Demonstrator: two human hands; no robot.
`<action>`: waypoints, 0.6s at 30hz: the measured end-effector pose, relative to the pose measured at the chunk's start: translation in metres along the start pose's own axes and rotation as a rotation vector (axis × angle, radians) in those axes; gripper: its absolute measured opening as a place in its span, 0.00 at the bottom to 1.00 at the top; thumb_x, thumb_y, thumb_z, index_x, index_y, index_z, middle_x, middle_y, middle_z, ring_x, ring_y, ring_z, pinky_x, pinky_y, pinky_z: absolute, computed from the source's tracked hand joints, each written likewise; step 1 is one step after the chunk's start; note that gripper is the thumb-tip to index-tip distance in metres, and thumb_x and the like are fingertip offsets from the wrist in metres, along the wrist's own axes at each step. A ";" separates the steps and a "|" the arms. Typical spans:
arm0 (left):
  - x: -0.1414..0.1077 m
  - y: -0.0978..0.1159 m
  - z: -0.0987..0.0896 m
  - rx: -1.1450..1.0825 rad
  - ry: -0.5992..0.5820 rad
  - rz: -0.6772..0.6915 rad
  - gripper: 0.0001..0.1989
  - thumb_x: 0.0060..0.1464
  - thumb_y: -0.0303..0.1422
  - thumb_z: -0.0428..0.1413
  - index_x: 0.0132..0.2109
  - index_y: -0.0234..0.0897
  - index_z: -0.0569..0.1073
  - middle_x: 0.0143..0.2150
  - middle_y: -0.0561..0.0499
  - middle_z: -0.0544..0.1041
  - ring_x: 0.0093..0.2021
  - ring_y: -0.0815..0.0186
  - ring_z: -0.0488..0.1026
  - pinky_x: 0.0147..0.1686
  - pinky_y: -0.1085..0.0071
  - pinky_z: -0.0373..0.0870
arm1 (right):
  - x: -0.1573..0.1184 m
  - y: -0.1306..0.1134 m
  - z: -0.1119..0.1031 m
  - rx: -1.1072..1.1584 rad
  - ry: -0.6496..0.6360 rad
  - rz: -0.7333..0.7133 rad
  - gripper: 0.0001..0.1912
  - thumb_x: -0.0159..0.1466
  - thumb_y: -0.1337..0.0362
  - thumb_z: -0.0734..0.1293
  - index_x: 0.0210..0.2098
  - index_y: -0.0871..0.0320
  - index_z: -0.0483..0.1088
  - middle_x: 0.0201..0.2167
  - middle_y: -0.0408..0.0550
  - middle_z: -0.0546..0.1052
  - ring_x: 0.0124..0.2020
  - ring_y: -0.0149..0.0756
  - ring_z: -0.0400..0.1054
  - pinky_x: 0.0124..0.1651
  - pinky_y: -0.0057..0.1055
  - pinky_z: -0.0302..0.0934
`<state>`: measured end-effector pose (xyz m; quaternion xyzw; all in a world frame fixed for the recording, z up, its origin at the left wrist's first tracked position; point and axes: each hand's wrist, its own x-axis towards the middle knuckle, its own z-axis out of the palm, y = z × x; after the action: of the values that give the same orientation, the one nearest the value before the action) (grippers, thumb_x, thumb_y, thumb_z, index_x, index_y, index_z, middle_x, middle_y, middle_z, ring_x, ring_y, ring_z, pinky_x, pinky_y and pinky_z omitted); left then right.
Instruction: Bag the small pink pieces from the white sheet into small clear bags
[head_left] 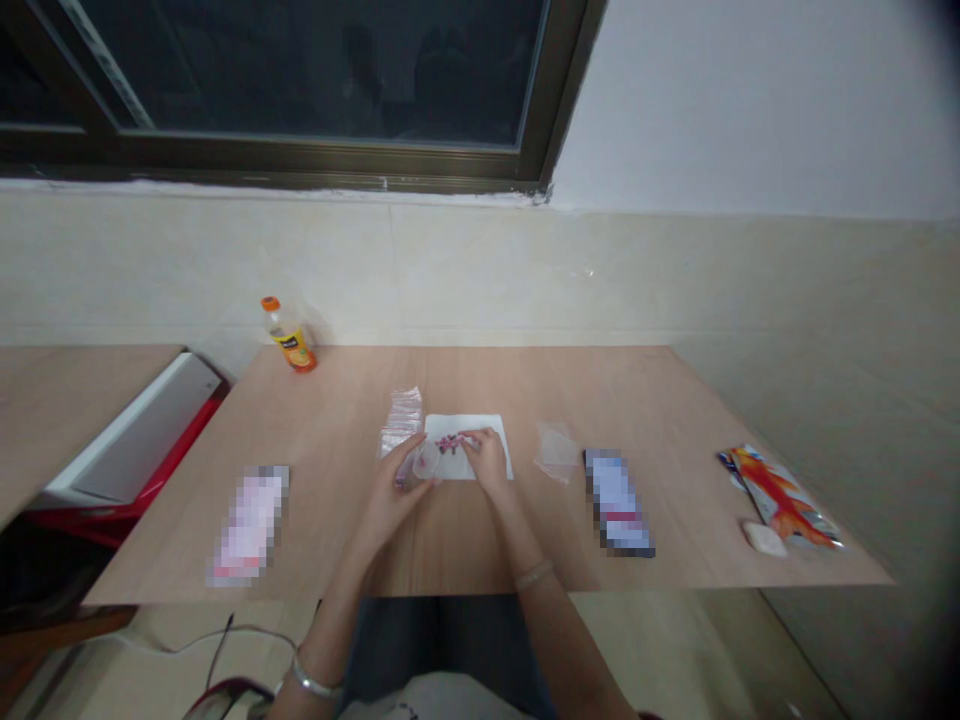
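My left hand (390, 497) is shut on a small clear plastic cup (425, 462), holding it tilted just above the table. My right hand (486, 462) rests on a white paper sheet (480, 421), its fingertips bunched at a cluster of small pink-purple bits (450, 443). Whether those fingers pinch anything is hidden. Just beyond the cup lies a stack of clear plastic sachets (401, 420), touching the paper's left edge.
The light wood table (525, 385) also holds an orange-capped juice bottle (289, 338), a clear plastic bag (556, 450), two pixelated packages (250, 525) (619, 503), a colourful foil packet (780, 497) and a pale bar (765, 538). A tiled wall stands behind.
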<state>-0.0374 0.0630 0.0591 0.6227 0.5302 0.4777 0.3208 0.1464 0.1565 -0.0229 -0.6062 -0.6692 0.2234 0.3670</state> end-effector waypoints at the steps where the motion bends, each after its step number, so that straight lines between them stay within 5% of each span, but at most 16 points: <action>1: -0.001 0.001 -0.001 -0.003 0.000 -0.002 0.28 0.47 0.35 0.61 0.57 0.41 0.66 0.58 0.44 0.69 0.57 0.55 0.67 0.57 0.56 0.63 | 0.001 0.000 0.001 -0.016 0.003 -0.002 0.10 0.57 0.67 0.66 0.36 0.56 0.77 0.33 0.51 0.75 0.37 0.39 0.68 0.43 0.32 0.62; 10: -0.008 0.009 -0.001 0.044 -0.008 0.019 0.29 0.48 0.37 0.62 0.57 0.42 0.66 0.57 0.45 0.70 0.58 0.56 0.67 0.57 0.56 0.63 | -0.001 -0.007 -0.006 0.031 0.080 -0.048 0.07 0.60 0.65 0.64 0.31 0.58 0.76 0.32 0.50 0.73 0.37 0.38 0.67 0.43 0.33 0.62; 18: -0.006 0.008 0.010 0.079 0.014 0.029 0.28 0.46 0.36 0.62 0.56 0.44 0.66 0.54 0.46 0.71 0.56 0.57 0.68 0.57 0.55 0.62 | -0.022 -0.077 -0.069 0.397 0.278 -0.183 0.06 0.59 0.61 0.67 0.32 0.54 0.75 0.32 0.47 0.73 0.38 0.37 0.67 0.42 0.34 0.62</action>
<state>-0.0251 0.0560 0.0612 0.6390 0.5417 0.4657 0.2852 0.1485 0.1127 0.0732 -0.4840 -0.6073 0.2307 0.5862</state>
